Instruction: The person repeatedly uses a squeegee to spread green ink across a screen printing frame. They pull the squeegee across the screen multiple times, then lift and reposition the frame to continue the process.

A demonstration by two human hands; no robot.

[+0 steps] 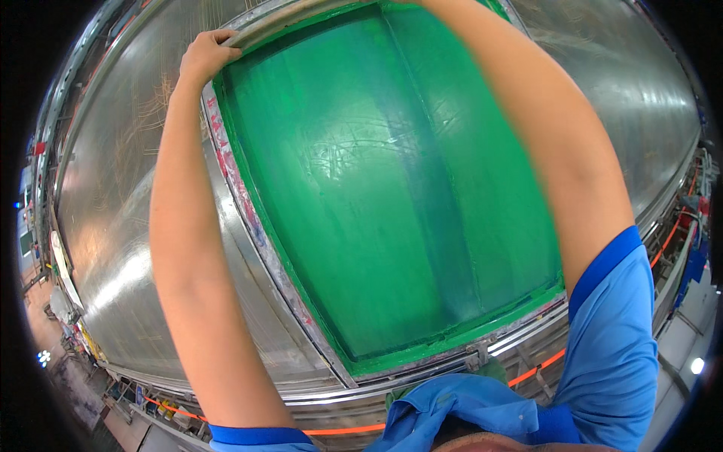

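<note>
My left hand (pixel 207 57) is closed around the left end of a long greyish-tan bar (pixel 290 25). That bar lies along the far side of a printing screen frame (pixel 248 200) and runs toward the top edge of the picture. Green mesh (pixel 339 203) fills the frame, with a darker bluish band (pixel 429 203) down its right part. Red and pale smears mark the frame's left rail. My right forearm (pixel 527 98) reaches over the frame's right side, and the hand itself is cut off by the top edge.
Shiny metal table surface (pixel 113 218) extends left of the frame, and more metal surface (pixel 602 83) lies to its right. A metal rail (pixel 527 337) runs along the near edge, with an orange hose or cord (pixel 346 431) below it. Tools and clutter (pixel 83 339) sit at the lower left.
</note>
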